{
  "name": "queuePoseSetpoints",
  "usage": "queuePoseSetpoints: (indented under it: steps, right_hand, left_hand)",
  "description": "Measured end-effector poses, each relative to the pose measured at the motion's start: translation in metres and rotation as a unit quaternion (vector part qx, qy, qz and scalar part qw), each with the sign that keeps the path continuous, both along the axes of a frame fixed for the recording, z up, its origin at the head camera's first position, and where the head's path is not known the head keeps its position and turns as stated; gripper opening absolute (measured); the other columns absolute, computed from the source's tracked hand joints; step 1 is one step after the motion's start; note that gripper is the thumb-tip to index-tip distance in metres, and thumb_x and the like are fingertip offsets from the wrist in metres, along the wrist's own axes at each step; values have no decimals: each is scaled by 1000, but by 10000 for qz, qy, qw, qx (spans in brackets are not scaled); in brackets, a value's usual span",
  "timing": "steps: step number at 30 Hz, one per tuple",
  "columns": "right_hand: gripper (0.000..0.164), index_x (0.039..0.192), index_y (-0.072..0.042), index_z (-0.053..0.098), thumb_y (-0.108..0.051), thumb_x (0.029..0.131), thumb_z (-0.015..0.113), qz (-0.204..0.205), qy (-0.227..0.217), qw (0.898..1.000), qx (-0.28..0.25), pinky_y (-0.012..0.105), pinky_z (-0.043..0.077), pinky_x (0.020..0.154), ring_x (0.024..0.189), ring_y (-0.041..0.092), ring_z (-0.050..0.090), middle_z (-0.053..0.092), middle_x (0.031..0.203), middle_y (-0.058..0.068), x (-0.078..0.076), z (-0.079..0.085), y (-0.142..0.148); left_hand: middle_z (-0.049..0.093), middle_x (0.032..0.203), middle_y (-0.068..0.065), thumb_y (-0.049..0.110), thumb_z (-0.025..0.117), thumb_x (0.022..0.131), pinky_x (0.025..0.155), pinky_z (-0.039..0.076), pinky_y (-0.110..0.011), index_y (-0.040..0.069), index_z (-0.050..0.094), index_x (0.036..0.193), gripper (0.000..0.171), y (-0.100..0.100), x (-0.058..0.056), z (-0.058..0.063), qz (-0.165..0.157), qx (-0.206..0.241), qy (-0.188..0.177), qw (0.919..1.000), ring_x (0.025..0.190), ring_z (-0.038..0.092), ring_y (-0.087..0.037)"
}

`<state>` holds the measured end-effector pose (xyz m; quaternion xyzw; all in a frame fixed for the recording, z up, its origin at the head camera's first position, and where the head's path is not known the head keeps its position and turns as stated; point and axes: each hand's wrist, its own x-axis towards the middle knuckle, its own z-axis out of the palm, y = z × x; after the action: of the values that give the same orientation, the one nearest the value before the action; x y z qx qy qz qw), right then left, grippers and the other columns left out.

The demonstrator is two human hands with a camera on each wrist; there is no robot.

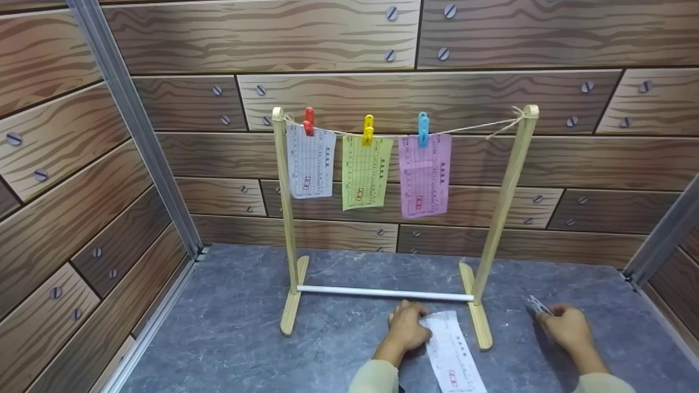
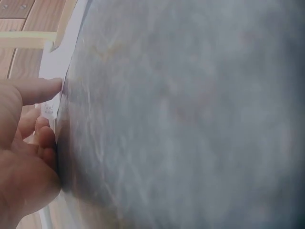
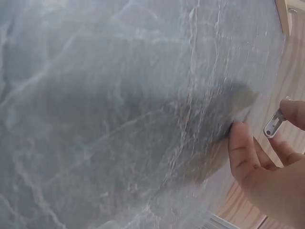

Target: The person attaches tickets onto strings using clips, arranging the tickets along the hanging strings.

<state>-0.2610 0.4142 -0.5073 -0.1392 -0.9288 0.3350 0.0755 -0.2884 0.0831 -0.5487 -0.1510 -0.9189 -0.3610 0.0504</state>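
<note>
A white printed paper slip (image 1: 452, 352) lies on the table. My left hand (image 1: 407, 327) rests at its upper left edge, fingers bent. In the left wrist view a gap shows between the thumb (image 2: 45, 89) and the other fingers, with the white slip behind. Well to the right, my right hand (image 1: 569, 326) pinches a grey clothespin (image 1: 538, 304) just above the table. The right wrist view shows one end of that clothespin (image 3: 273, 125) between the fingertips.
A wooden stand (image 1: 508, 207) with a white crossbar (image 1: 382, 292) stands ahead. From its string (image 1: 475, 129) hang white (image 1: 311, 164), yellow-green (image 1: 367, 172) and pink slips (image 1: 426, 174), held by red (image 1: 309, 121), yellow (image 1: 368, 130) and blue clothespins (image 1: 423, 130). Wood-patterned walls surround the grey table (image 1: 229, 327).
</note>
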Motion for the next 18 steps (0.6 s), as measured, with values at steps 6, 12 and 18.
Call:
queuePoseSetpoints:
  steps: [6,12,18]
  right_hand:
    - [38,107,18,51,-13,86,59,83,163,9971,-732,34,50,54,61,19,59,61,71,9,6,0,-3]
    - [45,117,20,46,-14,90,55,80,109,9918,-1274,37,53,55,65,23,63,64,80,14,11,7,-7]
    - [48,120,18,48,-22,93,54,-114,448,9899,-1341,37,54,59,67,25,66,64,92,22,15,16,-10]
  left_hand:
    - [54,89,9,7,72,61,72,32,-31,19,60,90,33,-4,-2,-3,-1,330,92,9994,86,51,-13]
    - [61,80,7,2,68,65,74,36,-33,17,61,91,30,-8,-2,-6,-32,796,215,9966,73,54,-9]
    - [57,69,7,2,67,75,64,42,-25,11,65,81,11,-8,0,-6,-120,1498,392,9879,64,49,-3]
